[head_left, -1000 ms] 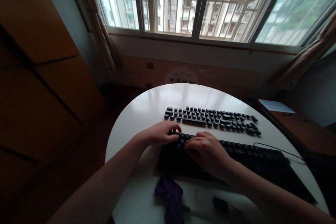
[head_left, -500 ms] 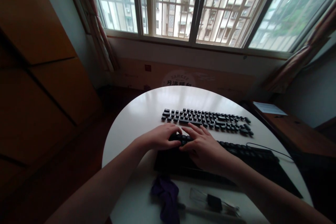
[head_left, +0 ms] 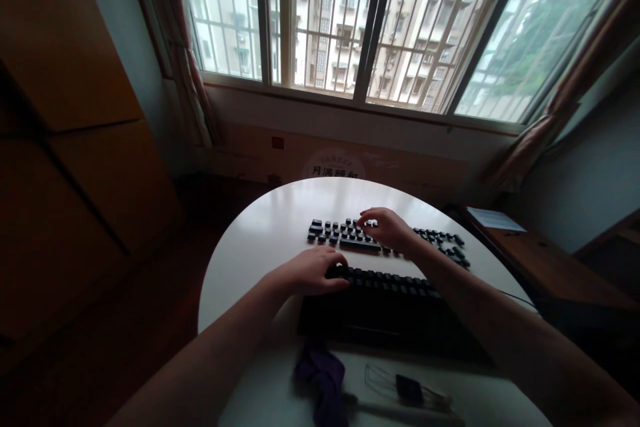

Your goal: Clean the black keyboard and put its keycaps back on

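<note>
A black keyboard (head_left: pixel 385 320) lies across the white round table, with rows of keycaps along its far side. My left hand (head_left: pixel 315 272) grips its far left corner, thumb on the near side and fingers curled over. Behind it, loose black keycaps (head_left: pixel 360 245) are laid out in rows like a keyboard. Over the upper middle of those rows is my right hand (head_left: pixel 389 228), fingers bent downward and a gap showing between them. No keycap can be made out in it. The hand and forearm hide part of the keycaps and the keyboard's right side.
Near the front of the table lie a crumpled purple cloth (head_left: pixel 323 377), a wire keycap puller with a dark handle (head_left: pixel 409 388) and a blurred brush-like tool (head_left: pixel 395 409). A cable (head_left: pixel 517 296) runs off right. Beyond the table is a brown desk (head_left: pixel 530 250) with a paper sheet (head_left: pixel 495 219).
My right hand has left the keyboard beside my left hand and moved forward to the loose keycaps. My left hand keeps its hold on the keyboard corner. The view has tilted slightly up.
</note>
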`<state>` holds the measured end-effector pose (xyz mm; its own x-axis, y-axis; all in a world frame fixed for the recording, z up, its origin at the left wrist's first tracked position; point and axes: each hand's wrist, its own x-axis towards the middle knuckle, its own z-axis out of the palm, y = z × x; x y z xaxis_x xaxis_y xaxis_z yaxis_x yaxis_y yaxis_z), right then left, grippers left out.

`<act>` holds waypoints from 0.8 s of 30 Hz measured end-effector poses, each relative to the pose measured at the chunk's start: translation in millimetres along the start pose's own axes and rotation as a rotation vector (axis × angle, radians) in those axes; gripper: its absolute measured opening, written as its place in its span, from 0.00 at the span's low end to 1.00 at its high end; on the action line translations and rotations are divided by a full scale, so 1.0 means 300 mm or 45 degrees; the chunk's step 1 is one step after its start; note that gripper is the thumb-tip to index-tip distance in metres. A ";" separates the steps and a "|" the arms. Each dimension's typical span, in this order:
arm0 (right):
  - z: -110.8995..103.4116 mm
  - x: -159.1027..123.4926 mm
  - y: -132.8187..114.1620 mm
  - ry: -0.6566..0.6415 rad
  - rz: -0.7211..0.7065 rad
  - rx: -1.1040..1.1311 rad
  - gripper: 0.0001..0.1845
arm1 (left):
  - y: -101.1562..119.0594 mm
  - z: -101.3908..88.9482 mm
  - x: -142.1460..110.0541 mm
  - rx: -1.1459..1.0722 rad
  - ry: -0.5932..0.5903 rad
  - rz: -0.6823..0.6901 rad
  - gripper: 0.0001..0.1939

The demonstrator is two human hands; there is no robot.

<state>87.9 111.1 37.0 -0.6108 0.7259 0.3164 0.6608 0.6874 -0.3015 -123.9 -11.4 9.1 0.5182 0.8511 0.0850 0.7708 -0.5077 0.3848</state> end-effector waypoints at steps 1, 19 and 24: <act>0.013 0.046 0.030 -0.035 0.073 -0.009 0.14 | -0.004 0.001 0.001 -0.002 -0.005 -0.006 0.22; 0.168 0.275 0.079 -0.236 0.152 -0.077 0.09 | -0.044 0.015 0.011 -0.045 0.034 0.066 0.24; 0.077 0.223 0.003 -0.054 0.113 -0.040 0.08 | -0.038 0.013 0.009 -0.039 0.037 0.045 0.24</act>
<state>37.6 160.8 37.0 -0.5665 0.7848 0.2513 0.7260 0.6196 -0.2984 -130.1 -3.9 1.4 0.5336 0.8364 0.1253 0.7402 -0.5335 0.4092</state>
